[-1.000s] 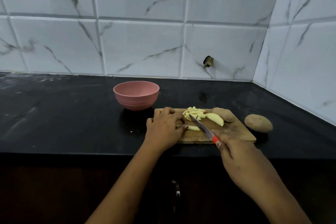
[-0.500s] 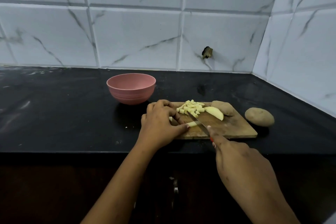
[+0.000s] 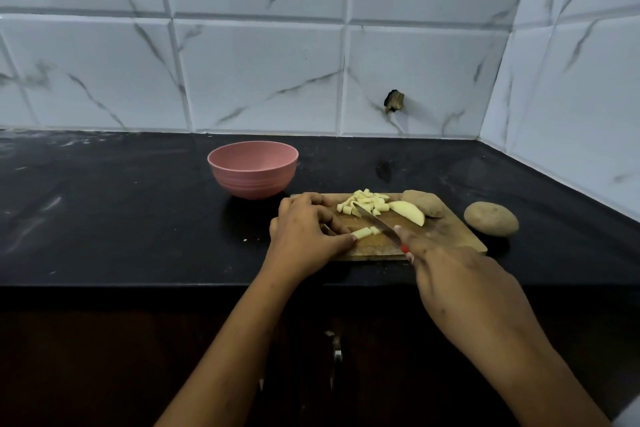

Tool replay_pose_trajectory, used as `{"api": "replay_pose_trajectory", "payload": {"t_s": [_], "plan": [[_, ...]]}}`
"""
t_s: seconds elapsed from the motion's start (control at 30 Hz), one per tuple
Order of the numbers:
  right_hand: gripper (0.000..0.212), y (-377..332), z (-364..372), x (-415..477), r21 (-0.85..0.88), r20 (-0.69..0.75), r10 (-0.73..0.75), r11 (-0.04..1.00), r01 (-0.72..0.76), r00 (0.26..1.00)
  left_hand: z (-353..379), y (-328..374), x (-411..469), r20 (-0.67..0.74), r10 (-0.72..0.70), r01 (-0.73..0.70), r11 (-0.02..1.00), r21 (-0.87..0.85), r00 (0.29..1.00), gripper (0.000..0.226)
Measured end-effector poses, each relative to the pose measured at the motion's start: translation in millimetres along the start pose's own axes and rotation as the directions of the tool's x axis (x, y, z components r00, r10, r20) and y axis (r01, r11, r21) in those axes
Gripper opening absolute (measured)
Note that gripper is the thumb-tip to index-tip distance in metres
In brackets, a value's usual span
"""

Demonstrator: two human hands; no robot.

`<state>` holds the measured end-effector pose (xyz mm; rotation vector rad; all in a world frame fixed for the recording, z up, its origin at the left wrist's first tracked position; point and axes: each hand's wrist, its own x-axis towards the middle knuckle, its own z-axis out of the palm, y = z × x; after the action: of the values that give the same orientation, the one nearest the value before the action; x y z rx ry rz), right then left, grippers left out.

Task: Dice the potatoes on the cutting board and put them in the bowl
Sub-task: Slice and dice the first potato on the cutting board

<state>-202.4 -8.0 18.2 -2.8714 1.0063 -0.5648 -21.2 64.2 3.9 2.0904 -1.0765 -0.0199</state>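
while the knife point(image 3: 375, 224) is meeting a potato strip point(image 3: 363, 231), l hand point(image 3: 304, 232): curling fingers on that strip, near-left of cutting board point(image 3: 450, 236).
r hand point(image 3: 460, 284): gripping knife handle, over board's near edge.
diced bits point(image 3: 367, 203): lying at board's far side.
whole potato point(image 3: 491, 218): sitting just right of board.
bowl point(image 3: 252, 170): standing off board's far-left corner.

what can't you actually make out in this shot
Head view only:
- Bowl bottom: its near wall hides it, so whether any dice are inside is unknown.
- Knife handle: covered by the right hand, only a red sliver shows.
- Potato strip left end: under fingers of the left hand.
- Cupboard below the counter: too dark to read.
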Motion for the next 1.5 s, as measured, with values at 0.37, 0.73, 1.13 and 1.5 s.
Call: {"api": "replay_pose_trajectory", "payload": {"t_s": [0.37,0.73,1.13,1.5], "plan": [[0.062,-13,10,4,-0.058,0.072,-0.023,0.998,0.027,0.997,-6,-1,-9,0.008,0.020,-0.020,1.000,-0.016,1.000,0.016],[0.062,-26,12,0,-0.099,0.136,-0.026,0.994,0.040,0.990,-4,-3,-10,-0.050,-0.002,0.001,1.000,-0.008,0.999,0.028],[0.054,-18,-1,-7,0.038,0.073,-0.001,0.999,-0.002,0.997,-4,-6,-8,-0.076,-0.032,0.024,0.995,-0.101,0.997,0.013],[0.064,-27,1,1,-0.073,0.277,0.020,0.997,0.001,0.961,-5,-12,-6,-0.104,-0.098,0.078,0.981,-0.175,0.990,0.011]]}}
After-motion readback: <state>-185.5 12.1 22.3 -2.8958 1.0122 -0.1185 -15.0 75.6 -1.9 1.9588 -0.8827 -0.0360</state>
